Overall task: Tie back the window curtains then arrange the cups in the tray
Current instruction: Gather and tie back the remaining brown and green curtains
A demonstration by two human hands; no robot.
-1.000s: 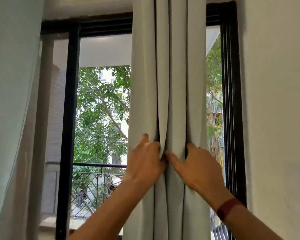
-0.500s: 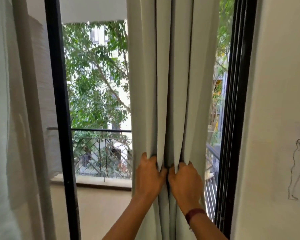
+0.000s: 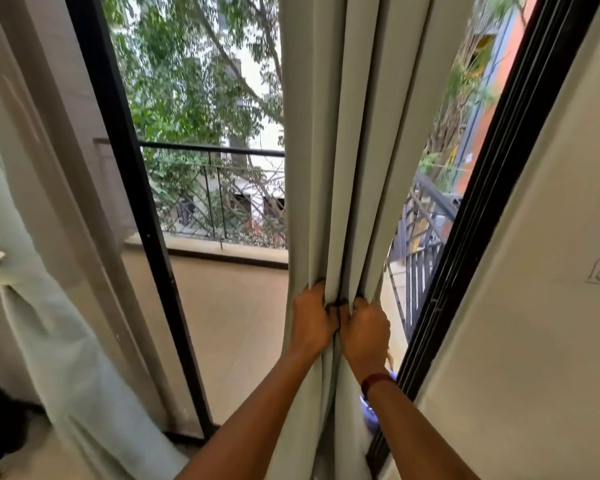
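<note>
While your left hand (image 3: pixel 310 318) and right hand (image 3: pixel 364 327) grip the bunched curtain (image 3: pixel 354 168) by the right window frame (image 3: pixel 503 168), fingers curled into folds, you're on tie-back. Next, prob.: bind it w/o dropping the bunch. Cups, tray not in view.

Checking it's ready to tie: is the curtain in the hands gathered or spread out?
Gathered. The left hand and right hand grip the curtain, squeezing its folds into one narrow bundle.

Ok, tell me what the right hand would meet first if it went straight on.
The curtain: the right hand grips its folds. Beyond them probably the balcony railing, though depth is unclear.
</note>
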